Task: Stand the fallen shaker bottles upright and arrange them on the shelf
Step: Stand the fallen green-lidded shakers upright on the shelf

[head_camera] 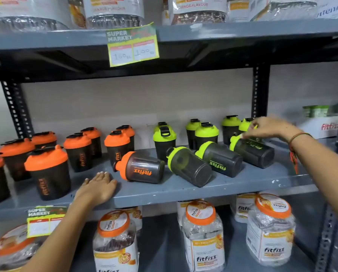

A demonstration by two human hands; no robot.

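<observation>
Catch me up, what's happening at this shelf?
A person is tidying shaker bottles on the grey shelf. Four lie on their sides: one orange-lidded bottle and three green-lidded ones. The right hand touches the lid of the rightmost fallen green bottle; the left hand rests flat on the shelf.

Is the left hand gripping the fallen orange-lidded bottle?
No. The left hand lies flat on the shelf, apart from the fallen orange-lidded bottle.
</observation>
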